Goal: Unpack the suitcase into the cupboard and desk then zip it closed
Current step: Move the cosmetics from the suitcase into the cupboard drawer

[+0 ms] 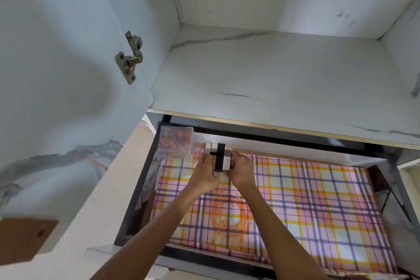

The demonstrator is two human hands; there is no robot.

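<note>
Both arms reach into a pulled-out drawer (145, 179) lined with a pink, orange and purple checked cloth (306, 200). At the drawer's far side stands a small row of upright black and white boxes (219, 157). My left hand (205, 171) presses against the row's left side. From the right, my right hand (242, 169) holds the rightmost white box with curled fingers. A clear plastic box (176, 138) of small brown pieces sits in the far left corner, just left of the row. The suitcase is not in view.
Above the drawer is a bare white marble-patterned cupboard shelf (272, 75). The open cupboard door (56, 63) with its metal hinge (130, 57) stands at the left. A brown wooden piece (25, 238) shows at the lower left.
</note>
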